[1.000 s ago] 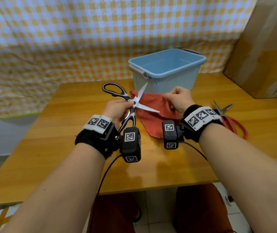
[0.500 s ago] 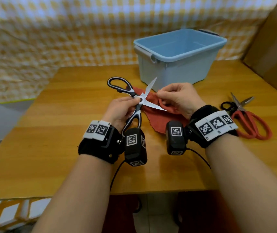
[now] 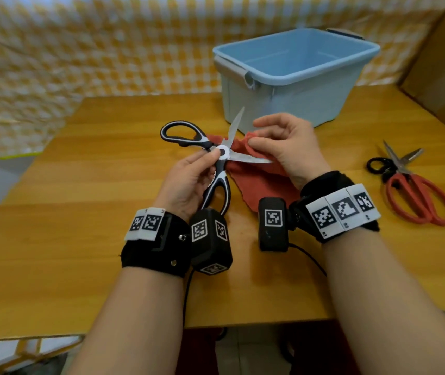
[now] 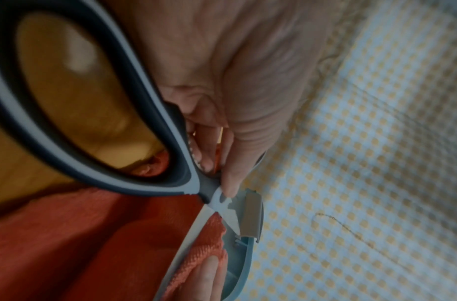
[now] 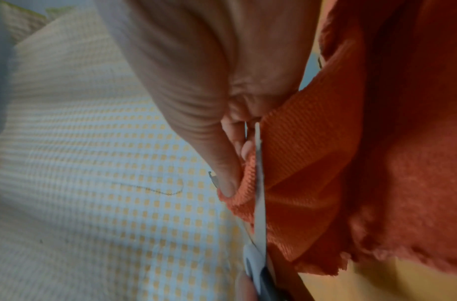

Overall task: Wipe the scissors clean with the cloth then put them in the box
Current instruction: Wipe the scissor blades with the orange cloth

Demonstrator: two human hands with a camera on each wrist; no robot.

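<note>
Black-and-white scissors are held above the table with their blades spread apart. My left hand pinches them at the pivot and grips the lower handle. My right hand pinches a fold of the red cloth around the lower blade; the cloth's far end lies on the table. The upper blade points towards the light-blue box, which stands behind the hands with nothing visible in it.
Red-handled scissors lie on the wooden table to the right, beside a small black ring. A cardboard box stands at the far right. A yellow checked sheet hangs behind the table.
My right hand has closed the cloth round the lower blade and now sits nearer the pivot. The head view has tilted down and nearer; the left hand keeps its hold.
</note>
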